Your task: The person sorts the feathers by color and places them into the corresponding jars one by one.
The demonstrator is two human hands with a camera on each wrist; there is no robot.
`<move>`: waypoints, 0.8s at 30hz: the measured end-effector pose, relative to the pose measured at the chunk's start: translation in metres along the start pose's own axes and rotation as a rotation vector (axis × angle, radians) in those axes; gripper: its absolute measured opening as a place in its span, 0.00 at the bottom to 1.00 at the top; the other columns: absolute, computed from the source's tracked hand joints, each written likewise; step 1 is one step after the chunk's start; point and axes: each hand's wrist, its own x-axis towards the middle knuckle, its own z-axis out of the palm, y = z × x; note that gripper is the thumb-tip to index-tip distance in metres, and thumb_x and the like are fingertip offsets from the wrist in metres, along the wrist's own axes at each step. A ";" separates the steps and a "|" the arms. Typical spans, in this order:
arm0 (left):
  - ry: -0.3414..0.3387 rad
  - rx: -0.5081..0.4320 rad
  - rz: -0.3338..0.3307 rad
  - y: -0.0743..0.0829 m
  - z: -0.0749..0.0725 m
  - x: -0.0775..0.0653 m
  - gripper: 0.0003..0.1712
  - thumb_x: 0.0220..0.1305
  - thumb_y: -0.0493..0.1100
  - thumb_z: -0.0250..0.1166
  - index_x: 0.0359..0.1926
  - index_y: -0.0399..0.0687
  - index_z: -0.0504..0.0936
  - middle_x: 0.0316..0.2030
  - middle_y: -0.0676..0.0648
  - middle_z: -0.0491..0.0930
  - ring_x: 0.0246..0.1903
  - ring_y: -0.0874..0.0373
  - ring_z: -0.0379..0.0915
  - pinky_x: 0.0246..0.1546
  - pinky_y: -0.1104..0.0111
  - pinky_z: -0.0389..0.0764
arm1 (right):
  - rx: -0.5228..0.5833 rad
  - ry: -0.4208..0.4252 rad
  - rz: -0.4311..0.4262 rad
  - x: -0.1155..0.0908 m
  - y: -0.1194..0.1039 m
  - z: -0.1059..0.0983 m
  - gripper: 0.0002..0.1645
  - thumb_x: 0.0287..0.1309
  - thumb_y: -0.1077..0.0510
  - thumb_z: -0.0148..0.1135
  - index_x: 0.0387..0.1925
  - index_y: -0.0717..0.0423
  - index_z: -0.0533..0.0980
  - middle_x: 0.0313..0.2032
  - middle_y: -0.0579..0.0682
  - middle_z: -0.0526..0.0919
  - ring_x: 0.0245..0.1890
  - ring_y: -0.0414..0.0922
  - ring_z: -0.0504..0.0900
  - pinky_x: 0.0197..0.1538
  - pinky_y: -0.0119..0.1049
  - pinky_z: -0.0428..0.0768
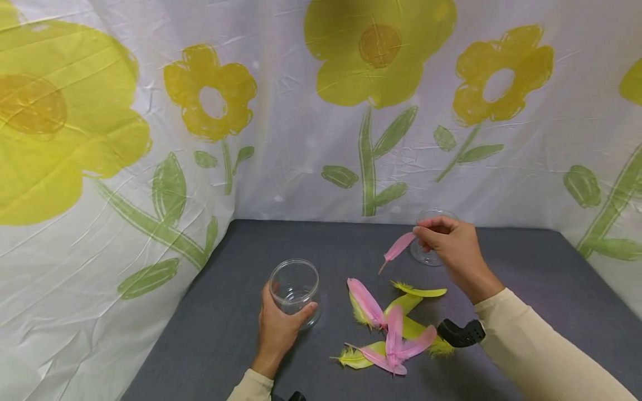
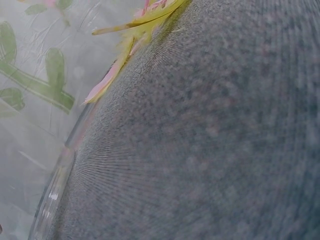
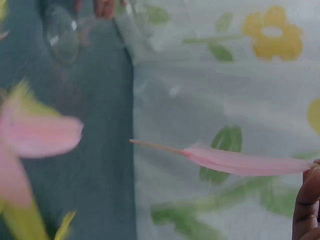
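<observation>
My left hand (image 1: 281,328) grips a clear cup (image 1: 294,281) standing on the dark table, thumb on its near right side. Nothing is visible inside the cup. A single pink feather (image 1: 399,246) hangs from my right hand (image 1: 453,250), pinched at its tip between thumb and fingers with the bare quill pointing down and left. The right wrist view shows this pink feather (image 3: 245,161) whole, with fingertips (image 3: 312,182) at its far end. Behind the right hand stands a second clear container (image 1: 426,255), partly hidden by it.
Between the hands lies a loose pile of pink feathers (image 1: 394,328) and yellow feathers (image 1: 426,292) on the grey tabletop (image 1: 210,334). A white cloth with printed yellow flowers (image 1: 379,47) hangs behind and along both sides.
</observation>
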 end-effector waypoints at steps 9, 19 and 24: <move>-0.008 0.016 -0.003 -0.001 -0.001 0.000 0.63 0.34 0.56 0.83 0.68 0.42 0.59 0.61 0.36 0.68 0.60 0.39 0.65 0.56 0.45 0.64 | 0.049 -0.056 -0.031 0.009 -0.025 0.044 0.14 0.58 0.61 0.67 0.40 0.70 0.78 0.29 0.57 0.81 0.26 0.45 0.79 0.32 0.36 0.81; -0.006 -0.006 -0.004 0.000 0.000 -0.001 0.62 0.34 0.54 0.83 0.68 0.41 0.59 0.62 0.36 0.67 0.60 0.40 0.64 0.58 0.46 0.64 | 0.153 -0.116 -0.075 0.010 -0.035 0.089 0.10 0.57 0.66 0.66 0.38 0.71 0.79 0.26 0.54 0.81 0.24 0.45 0.79 0.30 0.36 0.80; 0.001 -0.008 -0.003 0.002 0.000 0.000 0.62 0.33 0.53 0.84 0.68 0.41 0.60 0.61 0.35 0.68 0.60 0.40 0.65 0.57 0.45 0.64 | 0.170 -0.130 -0.040 0.008 -0.036 0.111 0.08 0.57 0.66 0.66 0.37 0.69 0.80 0.27 0.57 0.81 0.24 0.46 0.79 0.30 0.36 0.80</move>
